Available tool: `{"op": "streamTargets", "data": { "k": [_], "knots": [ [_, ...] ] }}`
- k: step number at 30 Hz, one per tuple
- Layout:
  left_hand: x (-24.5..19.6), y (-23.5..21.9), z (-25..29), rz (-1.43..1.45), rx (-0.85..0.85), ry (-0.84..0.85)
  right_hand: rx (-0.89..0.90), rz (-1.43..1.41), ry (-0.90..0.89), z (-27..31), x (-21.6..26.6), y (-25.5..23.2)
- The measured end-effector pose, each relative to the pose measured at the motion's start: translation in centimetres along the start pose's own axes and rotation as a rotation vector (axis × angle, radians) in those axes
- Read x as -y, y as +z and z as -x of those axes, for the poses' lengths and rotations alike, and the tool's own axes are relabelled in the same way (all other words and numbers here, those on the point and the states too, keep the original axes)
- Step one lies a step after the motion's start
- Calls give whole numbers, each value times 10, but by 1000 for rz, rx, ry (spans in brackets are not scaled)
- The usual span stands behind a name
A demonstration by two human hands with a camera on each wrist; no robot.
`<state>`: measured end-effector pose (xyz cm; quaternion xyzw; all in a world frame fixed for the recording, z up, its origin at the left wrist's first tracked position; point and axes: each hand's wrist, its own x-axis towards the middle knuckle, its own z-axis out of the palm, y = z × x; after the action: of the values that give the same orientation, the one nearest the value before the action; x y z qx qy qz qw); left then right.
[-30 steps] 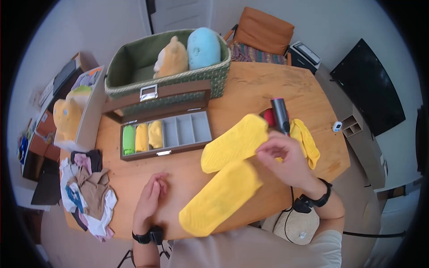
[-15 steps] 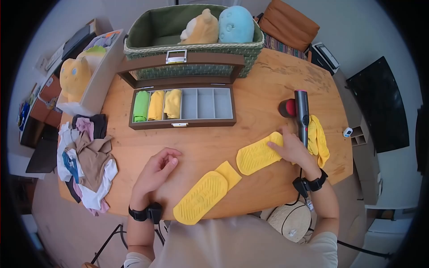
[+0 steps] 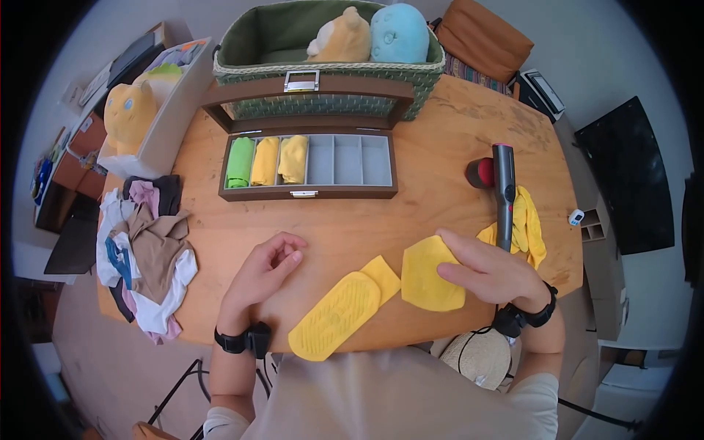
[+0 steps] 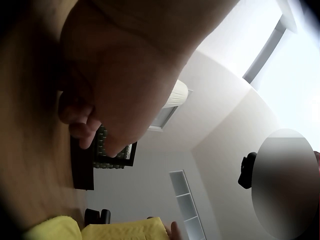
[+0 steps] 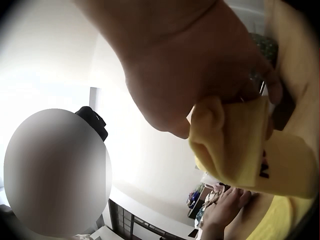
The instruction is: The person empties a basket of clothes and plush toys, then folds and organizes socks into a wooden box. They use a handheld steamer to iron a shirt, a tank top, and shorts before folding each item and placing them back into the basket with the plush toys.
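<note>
The right hand (image 3: pixel 495 270) pinches one yellow sock (image 3: pixel 431 275) by its right edge, between thumb and fingers, near the table's front. In the right wrist view that hand (image 5: pixel 195 65) grips the bunched end of the yellow fabric (image 5: pixel 230 140). A second yellow sock (image 3: pixel 336 315), ridged side up with its cuff to the upper right, lies flat to the left of it. The left hand (image 3: pixel 264 271) rests on the table with loosely curled fingers, holding nothing; the left wrist view shows this hand (image 4: pixel 117 75) from below.
An open brown box (image 3: pixel 308 193) holds one green and two yellow rolls. Behind it stands a green basket (image 3: pixel 425 88) with plush toys. Piled clothes (image 3: pixel 154 257) lie left. A dark handheld device (image 3: pixel 504 194), a red-and-black object (image 3: pixel 480 173) and more yellow fabric (image 3: pixel 529 227) are at right.
Both yellow socks have come down to the table, the left one released. The right hand has drawn its sock's far part nearer the body, lifting and shortening its outline. The left hand stays nearly still.
</note>
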<state>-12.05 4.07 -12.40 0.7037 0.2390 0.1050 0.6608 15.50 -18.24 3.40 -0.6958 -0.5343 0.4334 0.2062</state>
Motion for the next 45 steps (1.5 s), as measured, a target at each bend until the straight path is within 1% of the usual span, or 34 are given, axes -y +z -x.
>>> {"op": "streamTargets", "data": {
  "k": [1, 5, 7, 8, 10, 11, 13, 14, 16, 17, 18, 19, 20, 21, 22, 23, 24, 26, 27, 28, 29, 30, 31, 33, 35, 37, 38, 39, 40, 41, 42, 43, 44, 45],
  "knots": [
    [-1, 0, 0, 2, 5, -2, 39, -152, -46, 0, 1, 3],
    [-8, -2, 1, 34, 11, -15, 60, -166, -118, 4, 14, 3],
    [-7, -2, 2, 36, 7, -11, 37, -160, 11, 10, 31, -6],
    [-6, -2, 2, 37, 10, -4, 42, -158, 9, 11, 34, -6],
    [-5, -1, 4, 48, 14, 12, 11, -457, -100, 13, 37, -4],
    [-5, -1, 3, 57, 24, 30, 11, -458, -101, 13, 40, -2],
    [-5, -3, 2, 74, 16, 31, 193, -390, -60, 10, 48, 8],
    [-5, -5, 2, 95, 4, 31, 188, -393, -60, 7, 52, 13],
    [-2, -10, 4, 140, 4, 39, 370, -480, -86, -4, 60, 22],
    [-2, -11, 5, 188, -2, 49, 371, -475, -88, -9, 60, 27],
    [-6, -11, 9, 188, -8, 55, 369, -425, -261, -15, 57, 34],
    [-17, -11, 17, 240, 5, 140, 363, -377, -434, -19, 52, 39],
    [-27, -11, 26, 291, 21, 221, 363, -380, -436, -20, 46, 44],
    [-36, -9, 34, 289, 22, 216, 382, -563, -477, -21, 41, 50],
    [-47, -4, 42, 330, 55, 297, 400, -745, -515, -20, 38, 55],
    [-51, 0, 47, 370, 86, 381, 403, -748, -517, -19, 36, 57],
    [-49, 3, 51, 368, 85, 380, 345, -701, -533, -17, 34, 58],
    [-42, 10, 56, 255, 148, 243, 286, -653, -549, -16, 31, 62],
    [-38, 16, 57, 254, 151, 243, 270, -810, -514, -16, 31, 67],
    [-34, 25, 56, 153, 149, 159, 250, -966, -477, -17, 32, 70],
    [-35, 34, 53, 51, 148, 76, 243, -966, -477, -18, 35, 72],
    [-38, 49, 50, 230, 70, 35, 177, -983, -429, -20, 37, 74],
    [-40, 53, 49, 231, 73, 36, 112, -999, -381, -21, 38, 74],
    [-44, 57, 48, 20, -14, 173, 48, -987, -359, -23, 31, 71],
    [-42, 51, 54, 36, -44, 118, -12, -973, -338, -20, 23, 63],
    [-44, 40, 64, 52, -74, 62, -161, -799, -92, -14, 15, 54],
    [-49, 33, 71, -35, 49, -23, -160, -798, -92, -12, 6, 54],
    [-50, 28, 76, -122, 173, -110, -129, -676, 3, -12, -9, 61],
    [-47, 25, 80, -120, 174, -112, -97, -553, 99, -12, -21, 69],
    [-44, 23, 83, -288, 267, -147, -95, -555, 102, -15, -29, 77],
    [-41, 23, 86, -456, 362, -182, -85, -396, 153, -18, -35, 87],
    [-39, 26, 89, -455, 368, -186, -75, -237, 204, -20, -42, 96],
    [-37, 30, 91, -613, 327, -206, -75, -243, 209, -21, -50, 105],
    [-36, 33, 92, -773, 284, -222, -209, -72, 160, -22, -57, 112]
  ]
}}
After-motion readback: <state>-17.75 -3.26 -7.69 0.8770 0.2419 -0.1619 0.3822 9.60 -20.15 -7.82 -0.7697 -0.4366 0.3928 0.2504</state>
